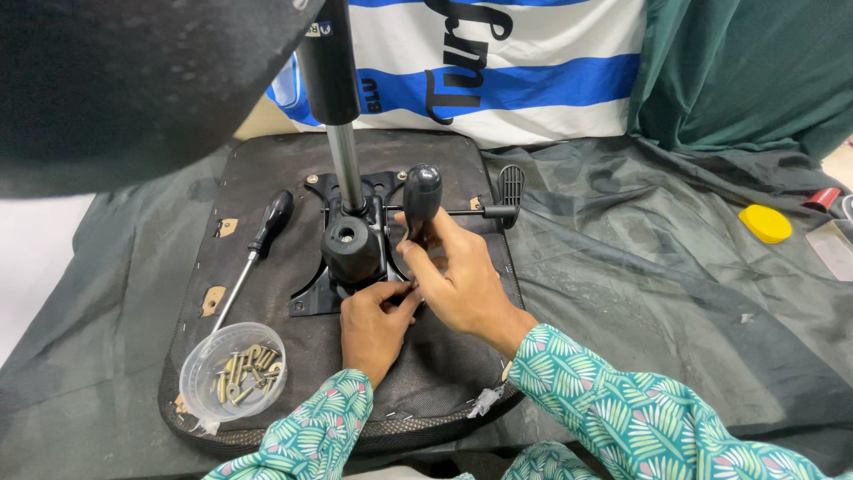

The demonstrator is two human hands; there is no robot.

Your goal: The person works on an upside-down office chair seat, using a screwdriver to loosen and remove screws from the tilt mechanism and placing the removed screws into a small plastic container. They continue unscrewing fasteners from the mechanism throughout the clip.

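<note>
Both arms come in from the near edge, sleeves in a green leaf print. Left hand (pixel 373 322) sits knuckles up, fingers pinched at its far right tip. Right hand (pixel 453 271) is just right of it and touching, fist curled shut, thumb side pointing far.

Table covered with a dark grey-green cloth (pixel 640 267), wrinkled all over. Upturned black seat pad (pixel 267 169) lies flat on it, left of centre, reaching the near edge. Yellow round cap (pixel 765 223) sits toward the right edge; a red item (pixel 823 197) just beyond it, partly cut off.
</note>
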